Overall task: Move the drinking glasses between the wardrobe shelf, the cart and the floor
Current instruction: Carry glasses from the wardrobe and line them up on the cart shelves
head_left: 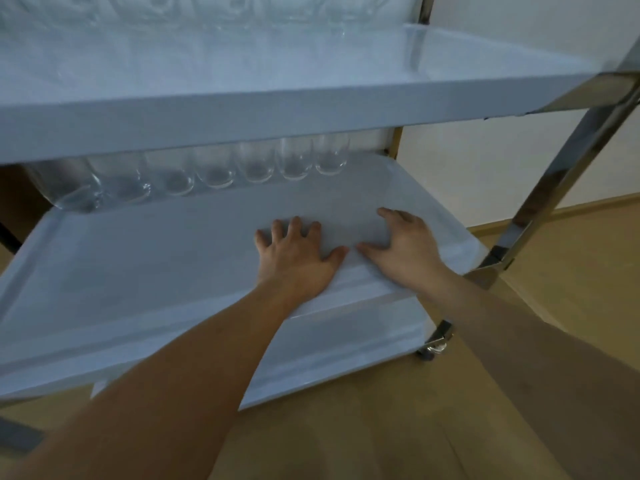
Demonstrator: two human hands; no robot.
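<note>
Both hands rest on the middle shelf (138, 271) of the white three-tier cart with chrome posts (561, 174); left hand (298, 258) and right hand (407, 245) lie side by side, thumbs nearly touching, fingers spread. Each grip is wide and holds nothing. Row of clear, rounded, stemless drinking glasses (256, 168) stands along the back edge of that shelf, beyond the fingertips and mostly to the left of them, well apart from both palms. More clear glasses (221, 12) sit at the back of the top shelf (311, 84), above the hands, blurred. Judgement: two rows parked on the cart, none in hand, no glass visible on the wooden floor (346, 441); wardrobe not in view, so remaining count unknown. Shelves: smooth, matte white, raised rim. Posts: mirror-polished metal. Caster (431, 351) below right wrist.
</note>
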